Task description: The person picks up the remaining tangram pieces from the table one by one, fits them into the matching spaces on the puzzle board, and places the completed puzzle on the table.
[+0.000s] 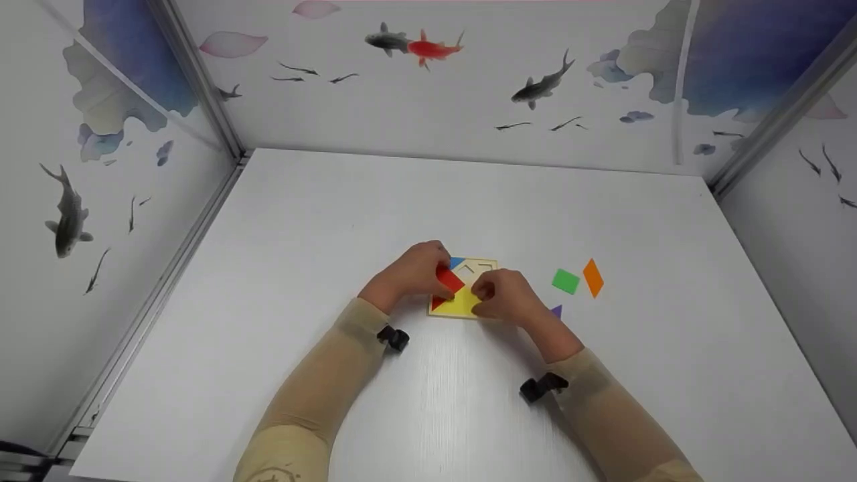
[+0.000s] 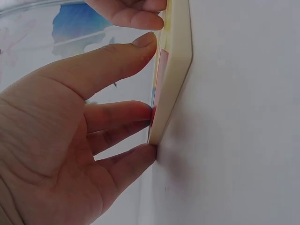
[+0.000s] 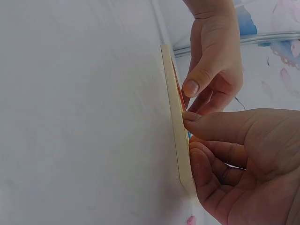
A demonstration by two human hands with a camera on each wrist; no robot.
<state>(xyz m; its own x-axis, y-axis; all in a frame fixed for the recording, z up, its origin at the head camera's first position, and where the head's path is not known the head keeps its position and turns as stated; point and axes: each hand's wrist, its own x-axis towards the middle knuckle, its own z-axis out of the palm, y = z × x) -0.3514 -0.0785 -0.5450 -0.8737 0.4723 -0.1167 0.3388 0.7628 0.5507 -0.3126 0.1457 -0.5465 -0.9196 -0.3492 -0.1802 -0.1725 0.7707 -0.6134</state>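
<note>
A square wooden tangram board [image 1: 475, 274] lies on the table between both hands. It bears a yellow piece [image 1: 460, 306], red pieces [image 1: 453, 279] and a blue piece [image 1: 456, 262]; some cut-out slots show at its far side. My left hand [image 1: 416, 269] rests over the board's left side, thumb and fairly straight fingers touching the red piece and the edge. With curled fingers and thumb, my right hand [image 1: 512, 298] pinches at the yellow piece, partly covering it. In the right wrist view, its thumb and fingertips [image 3: 193, 118] meet the board's top.
To the right of the board lie a green square [image 1: 566, 281] and an orange parallelogram [image 1: 593, 278]. A purple triangle [image 1: 557, 311] is partly hidden behind the right wrist. Walls printed with fish [image 1: 435, 50] stand around the white table [image 1: 335, 214].
</note>
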